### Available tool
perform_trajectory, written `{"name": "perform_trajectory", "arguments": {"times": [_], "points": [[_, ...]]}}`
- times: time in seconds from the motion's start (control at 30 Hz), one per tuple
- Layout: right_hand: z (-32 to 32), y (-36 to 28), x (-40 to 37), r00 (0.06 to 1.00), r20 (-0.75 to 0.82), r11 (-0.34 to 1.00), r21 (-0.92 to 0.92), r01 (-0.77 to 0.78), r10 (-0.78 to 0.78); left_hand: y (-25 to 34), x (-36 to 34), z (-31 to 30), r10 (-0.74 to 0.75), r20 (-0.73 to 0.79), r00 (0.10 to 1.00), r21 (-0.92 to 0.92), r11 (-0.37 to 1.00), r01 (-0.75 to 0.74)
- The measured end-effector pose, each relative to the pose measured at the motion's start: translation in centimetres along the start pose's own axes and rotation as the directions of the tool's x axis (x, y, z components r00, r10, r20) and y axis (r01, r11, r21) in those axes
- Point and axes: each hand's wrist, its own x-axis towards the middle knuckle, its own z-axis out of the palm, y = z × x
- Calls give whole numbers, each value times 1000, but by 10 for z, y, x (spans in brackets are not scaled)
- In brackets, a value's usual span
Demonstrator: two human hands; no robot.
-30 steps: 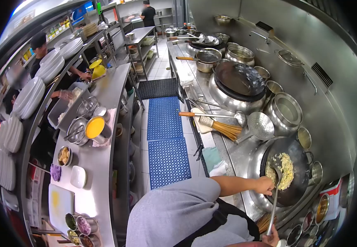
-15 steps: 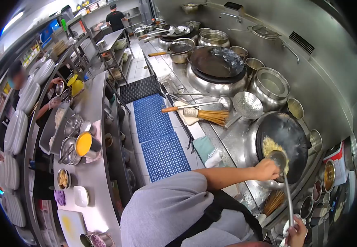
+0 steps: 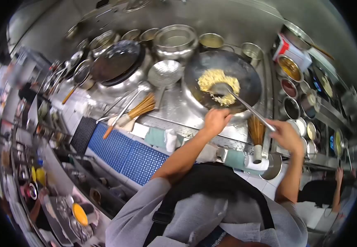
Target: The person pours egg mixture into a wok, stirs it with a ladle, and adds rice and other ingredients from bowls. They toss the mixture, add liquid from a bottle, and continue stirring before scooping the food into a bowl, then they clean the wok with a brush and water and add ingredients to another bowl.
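Note:
A dark wok (image 3: 247, 76) sits on the stove, holding grainy yellow food (image 3: 212, 79) that looks like rice with egg. My left hand (image 3: 217, 122) is closed at the wok's near rim, gripping its edge; the exact grip is partly hidden. In my right hand (image 3: 286, 135) is the handle end of a long metal ladle (image 3: 250, 108). The ladle's bowl rests in the food, near the middle of the wok.
Left of the wok lie a perforated strainer (image 3: 165, 74) and a bamboo brush (image 3: 142, 105). Another brush (image 3: 257, 131) stands near my right hand. Sauce containers (image 3: 290, 69) line the right side. Pots (image 3: 175, 38) stand behind. Other people are at the left and right edges.
My view has swung to the right, bringing the wok nearer the centre. The yellow food is looser and more spread out, with the ladle's bowl now down in it.

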Motion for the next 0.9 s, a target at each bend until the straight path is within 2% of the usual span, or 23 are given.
{"name": "perform_trajectory", "arguments": {"times": [0.03,0.13,0.17,0.23,0.27,0.3,0.33,0.37,0.4,0.47,0.53,0.57,0.63,0.67,0.7,0.73,0.8,0.83,0.9], "points": [[10,-4,13,997,-16,997,4,-77,77,1,-16,-2,-26,17,999,11,1000,26],[27,13,2,987,-154,944,329,2,52,42,-81,-47,-39,55,998,4,999,39],[5,6,-18,993,-95,959,280,-35,65,57,-86,-63,-22,53,998,-29,999,24],[-34,-7,-53,984,-2,956,238,-170,176,67,-48,-83,205,-45,978,10,979,-205],[-46,-12,-61,972,38,940,250,-234,232,60,-19,-84,189,-38,981,25,982,-188],[-55,-16,-67,956,73,919,264,-292,283,51,6,-73,95,-77,993,-97,990,-102],[-60,-18,-69,938,101,895,281,-346,331,42,23,-62,21,-78,997,-133,991,-31],[-48,-5,-61,971,59,937,257,-237,230,30,27,-44,21,-55,998,-147,989,-29],[-23,20,-42,992,17,965,228,-127,127,17,15,-26,21,-25,999,-88,996,-23],[9,45,-20,996,-90,974,228,-3,24,15,-15,-15,28,21,999,-4,1000,-28],[38,42,-11,980,-192,952,305,10,52,28,-71,-30,-19,91,996,-1,1000,19],[25,31,-21,984,-174,949,315,19,38,42,-84,-45,-64,134,989,-20,998,67],[-12,11,-52,987,-133,925,377,-33,89,54,-67,-69,74,40,996,-51,996,-72],[-37,-4,-67,980,-63,922,356,-152,186,61,-58,-79,130,-17,991,-65,989,-131],[-53,-13,-76,960,10,908,322,-269,281,61,-24,-86,225,-93,970,33,974,-223],[-59,-5,-75,950,72,911,271,-311,303,52,2,-80,189,-120,975,19,982,-188],[-44,1,-46,981,54,976,102,-192,187,30,30,-51,64,-79,995,-90,993,-71],[-30,8,-30,991,46,992,13,-127,126,17,23,-29,44,-72,996,-76,996,-49],[22,38,5,990,-127,990,130,-51,68,4,-3,-5,13,-40,999,12,1000,-13]]}}
